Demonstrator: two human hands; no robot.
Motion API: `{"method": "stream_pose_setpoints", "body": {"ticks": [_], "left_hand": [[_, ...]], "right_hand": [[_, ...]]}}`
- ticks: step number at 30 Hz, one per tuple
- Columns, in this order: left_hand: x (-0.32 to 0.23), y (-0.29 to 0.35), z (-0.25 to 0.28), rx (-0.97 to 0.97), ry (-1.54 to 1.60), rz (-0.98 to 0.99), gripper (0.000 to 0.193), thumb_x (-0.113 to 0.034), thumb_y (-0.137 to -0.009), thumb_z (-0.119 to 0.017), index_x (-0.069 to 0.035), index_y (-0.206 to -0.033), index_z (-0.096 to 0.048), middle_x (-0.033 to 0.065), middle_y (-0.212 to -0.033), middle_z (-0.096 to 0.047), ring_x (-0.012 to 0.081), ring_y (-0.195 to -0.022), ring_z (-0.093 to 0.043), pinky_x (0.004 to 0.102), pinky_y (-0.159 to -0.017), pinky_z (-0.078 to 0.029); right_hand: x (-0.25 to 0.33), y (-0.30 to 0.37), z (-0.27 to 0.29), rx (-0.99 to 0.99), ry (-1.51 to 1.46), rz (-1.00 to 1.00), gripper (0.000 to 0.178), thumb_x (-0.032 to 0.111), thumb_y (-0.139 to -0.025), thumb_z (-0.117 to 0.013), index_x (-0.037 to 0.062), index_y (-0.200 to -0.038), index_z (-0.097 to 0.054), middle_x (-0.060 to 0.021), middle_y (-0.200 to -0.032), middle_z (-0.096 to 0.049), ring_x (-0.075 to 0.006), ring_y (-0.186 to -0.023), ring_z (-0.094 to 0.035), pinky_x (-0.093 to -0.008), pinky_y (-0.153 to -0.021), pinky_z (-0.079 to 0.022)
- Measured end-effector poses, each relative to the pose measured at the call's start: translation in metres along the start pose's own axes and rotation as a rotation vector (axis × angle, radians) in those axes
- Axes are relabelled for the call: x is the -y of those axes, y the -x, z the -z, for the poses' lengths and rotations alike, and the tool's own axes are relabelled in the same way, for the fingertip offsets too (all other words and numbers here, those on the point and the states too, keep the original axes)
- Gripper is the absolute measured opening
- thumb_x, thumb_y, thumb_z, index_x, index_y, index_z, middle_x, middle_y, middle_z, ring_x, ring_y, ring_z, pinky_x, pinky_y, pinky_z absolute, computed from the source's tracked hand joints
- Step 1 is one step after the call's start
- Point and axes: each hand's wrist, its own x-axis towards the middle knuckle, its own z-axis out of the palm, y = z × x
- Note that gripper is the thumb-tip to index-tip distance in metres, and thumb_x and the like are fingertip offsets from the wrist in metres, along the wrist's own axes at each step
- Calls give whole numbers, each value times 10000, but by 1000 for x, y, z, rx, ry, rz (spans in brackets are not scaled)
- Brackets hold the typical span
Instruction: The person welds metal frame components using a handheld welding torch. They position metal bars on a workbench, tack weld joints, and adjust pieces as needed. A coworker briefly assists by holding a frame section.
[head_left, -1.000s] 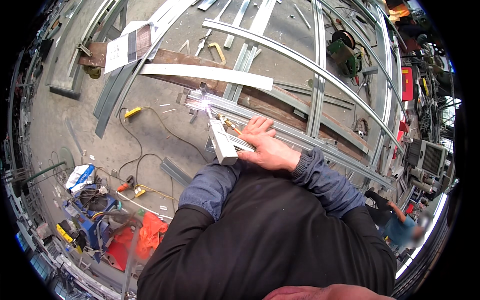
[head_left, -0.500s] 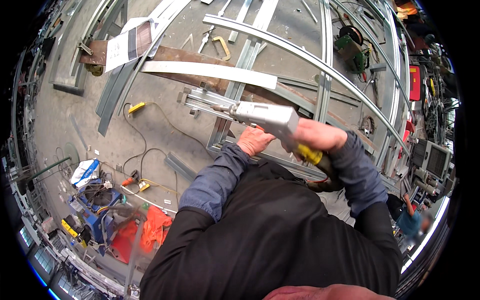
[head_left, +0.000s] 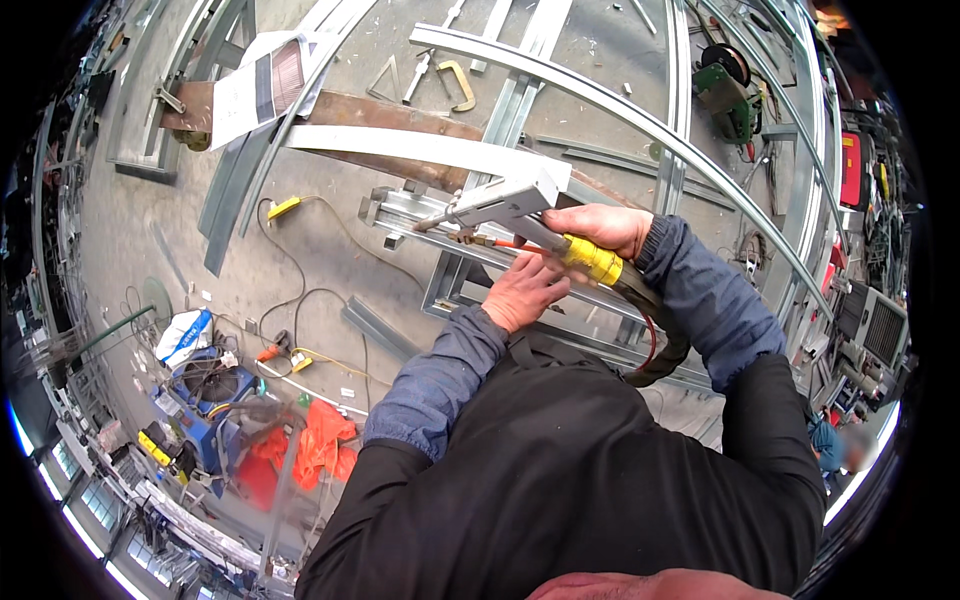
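Observation:
My right hand point(head_left: 608, 228) is closed round the grip of a handheld welding gun point(head_left: 510, 195) with a boxy grey head, just above its yellow sleeve point(head_left: 592, 260). The gun's narrow nozzle point(head_left: 432, 222) points left, over short metal channels point(head_left: 405, 208) set side by side with small clamp-like blocks. A thick dark hose point(head_left: 660, 340) runs from the sleeve back past my waist. Below the gun, my left hand point(head_left: 525, 290) has bent fingers beside a thin orange tube point(head_left: 510, 245); what they hold, if anything, is hidden.
Long metal profiles point(head_left: 600, 105) cross the area ahead. A white curved strip point(head_left: 400, 145) lies over a rusty plate, with printed sheets point(head_left: 262, 90) at its left. On the floor lie a yellow clamp point(head_left: 460, 85), cables and a blue machine point(head_left: 215, 385). Another person point(head_left: 828, 445) is far right.
The gun has turned in my right hand, so its grip and yellow sleeve now show more fully. My left hand has shifted slightly right. The view has moved a little.

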Motion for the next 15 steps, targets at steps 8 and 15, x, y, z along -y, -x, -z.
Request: {"method": "stream_pose_setpoints", "body": {"ticks": [8,15], "left_hand": [[-1,-2,5,15,14,0,329,-235,-916,-711,-245,-1245,-710,-18,-1346,-649,259,-1386,-570,496,-1177,-430],[-2,-7,12,8,-13,-24,333,-211,-922,-694,-211,-1255,-703,0,-1334,-643,297,-1334,-590,499,-1137,-457]], "right_hand": [[2,-9,21,64,9,-57,661,596,-1168,-514,101,-1603,-562,-80,-1010,-766,-158,-676,-737,-307,-584,-644],[-2,-18,32,157,-49,-6,623,585,-1155,-557,47,-1459,-638,-90,-919,-753,-187,-658,-745,-326,-597,-650]]}}
